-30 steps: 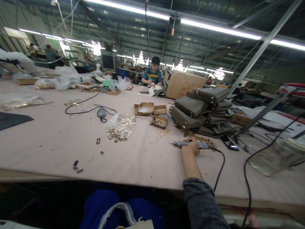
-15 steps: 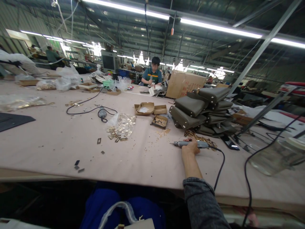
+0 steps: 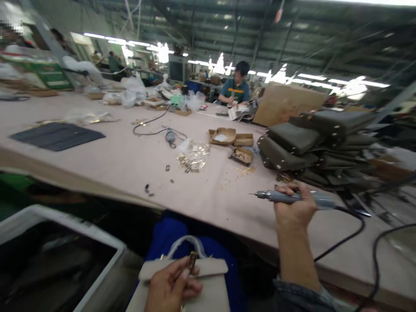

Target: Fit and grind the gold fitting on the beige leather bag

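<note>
My right hand [image 3: 295, 206] is wrapped around a grey electric screwdriver [image 3: 320, 199], lifted over the table's front part, with its thin bit pointing left. A black cord trails from the tool's rear. Across my lap rests a cream handbag [image 3: 214, 288] whose handle [image 3: 186, 242] is wrapped in clear plastic. My left hand [image 3: 172, 284] is at the bag's flap, thumb and fingers pinching a small rectangular metal bag plate [image 3: 192, 261]. Whether the plate is fixed to the flap cannot be made out.
Dark folded bags [image 3: 292, 143] are piled at the right, beside a cardboard box [image 3: 286, 104]. Small boxes [image 3: 242, 155] of fittings, loose metal plates [image 3: 193, 156] and another screwdriver [image 3: 170, 137] lie on the table [image 3: 201, 195]. A white bin [image 3: 107, 264] stands lower left. A co-worker [image 3: 236, 86] sits opposite.
My view has swung left and down. My left hand has come into sight at the bag, holding the metal plate. The screwdriver, still in my right hand, is raised nearer to me.
</note>
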`<state>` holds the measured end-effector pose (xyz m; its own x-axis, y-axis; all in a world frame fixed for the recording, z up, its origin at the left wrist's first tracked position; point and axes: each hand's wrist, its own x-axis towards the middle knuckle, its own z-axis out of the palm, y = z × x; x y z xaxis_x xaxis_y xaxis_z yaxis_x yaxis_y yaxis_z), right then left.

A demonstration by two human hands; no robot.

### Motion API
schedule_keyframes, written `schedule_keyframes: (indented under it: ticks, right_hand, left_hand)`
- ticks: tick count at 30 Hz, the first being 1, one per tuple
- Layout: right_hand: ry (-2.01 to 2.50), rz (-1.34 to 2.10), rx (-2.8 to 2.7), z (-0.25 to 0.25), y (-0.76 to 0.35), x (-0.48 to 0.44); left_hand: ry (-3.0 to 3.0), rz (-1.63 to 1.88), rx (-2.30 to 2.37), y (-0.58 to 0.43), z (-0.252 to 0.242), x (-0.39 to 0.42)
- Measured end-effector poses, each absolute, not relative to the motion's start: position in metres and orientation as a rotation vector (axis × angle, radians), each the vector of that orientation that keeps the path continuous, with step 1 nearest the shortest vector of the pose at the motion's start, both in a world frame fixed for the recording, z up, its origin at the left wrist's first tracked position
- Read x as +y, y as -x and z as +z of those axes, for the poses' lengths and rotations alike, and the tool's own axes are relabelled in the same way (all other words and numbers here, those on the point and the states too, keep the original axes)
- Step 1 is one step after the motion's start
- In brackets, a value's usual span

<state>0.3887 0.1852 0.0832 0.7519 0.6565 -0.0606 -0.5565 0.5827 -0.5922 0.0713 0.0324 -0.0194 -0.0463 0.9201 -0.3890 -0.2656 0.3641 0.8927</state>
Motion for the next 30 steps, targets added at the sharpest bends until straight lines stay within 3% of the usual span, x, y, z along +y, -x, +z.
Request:
schedule_keyframes:
  ticks: [7,11,30]
  right_hand:
    - [0.695,0.954,-0.582,0.080,-0.263,0.082]
    - [0.738,0.930,-0.786,0.061,-0.213,0.049]
    - [0.682,0.800,-1.196,0.045,-0.176,0.031]
  left_hand:
    - [-0.675,1.069,1.112,-0.069,-0.021,0.028]
    - [-0.590,1.100,1.061,-0.070,-0.026,0.024]
    - [-0.526,1.103,1.091,-0.070,-0.033,0.025]
